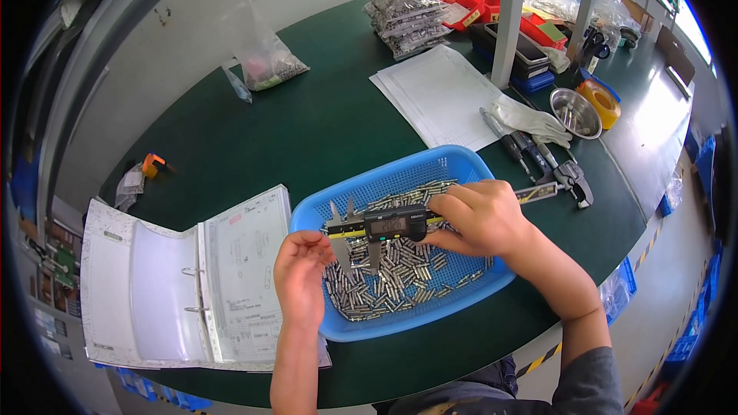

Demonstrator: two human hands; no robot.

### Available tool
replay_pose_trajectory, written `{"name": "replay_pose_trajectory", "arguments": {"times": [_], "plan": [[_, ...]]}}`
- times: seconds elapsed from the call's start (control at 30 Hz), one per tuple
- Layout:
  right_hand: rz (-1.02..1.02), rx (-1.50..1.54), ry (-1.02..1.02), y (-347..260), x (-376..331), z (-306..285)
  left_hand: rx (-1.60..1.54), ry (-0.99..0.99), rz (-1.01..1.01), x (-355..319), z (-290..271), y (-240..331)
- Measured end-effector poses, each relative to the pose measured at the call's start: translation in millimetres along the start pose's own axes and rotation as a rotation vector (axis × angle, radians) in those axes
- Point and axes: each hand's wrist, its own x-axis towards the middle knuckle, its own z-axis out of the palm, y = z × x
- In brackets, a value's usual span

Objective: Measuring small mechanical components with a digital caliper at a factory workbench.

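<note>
A digital caliper (396,224) with a black body and small display is held level over a blue plastic basket (419,328). My right hand (480,219) grips its slider from the right, and the beam sticks out beyond that hand. The caliper's jaws stand apart over the basket. Close by the jaw end, my left hand (301,280) is closed with curled fingers; whatever they hold, if anything, is hidden. Many small silvery metal pins (392,277) lie loose in the basket below.
An open ring binder (204,292) lies to the left. Behind the basket are paper sheets (438,96), bagged metal parts (403,21) and a plastic bag (269,61). Further right lie other measuring tools (530,154), a white glove (530,119), a metal bowl (575,113) and yellow tape (598,102).
</note>
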Motion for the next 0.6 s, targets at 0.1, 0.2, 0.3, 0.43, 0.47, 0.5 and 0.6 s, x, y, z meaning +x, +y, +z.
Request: {"name": "replay_pose_trajectory", "arguments": {"times": [0.1,0.2,0.3,0.43,0.47,0.5,0.6], "plan": [[-0.113,0.066,0.038,1.9,-0.6,1.3,0.225,-0.022,-0.008,2.2,-1.6,-9.6],[-0.158,0.066,0.075,-2.8,-2.5,1.8,0.444,-0.087,-0.012,3.6,-1.7,-16.7],[-0.138,0.011,0.178,-4.1,-1.9,-0.2,1.135,-0.184,0.058,0.7,2.6,-21.2],[-0.102,0.053,0.229,-1.0,0.4,-3.1,1.552,-0.37,0.328,-5.4,7.9,-22.7],[-0.106,0.057,0.218,-1.0,0.4,-3.4,1.561,-0.35,0.354,-5.0,8.4,-22.3],[-0.106,0.04,0.21,-1.0,0.2,-3.3,1.597,-0.388,0.339,-4.4,8.9,-22.1],[-0.104,0.016,0.202,-0.9,-0.7,-2.1,1.603,-0.387,0.306,-5.4,11.5,-22.0]]}}
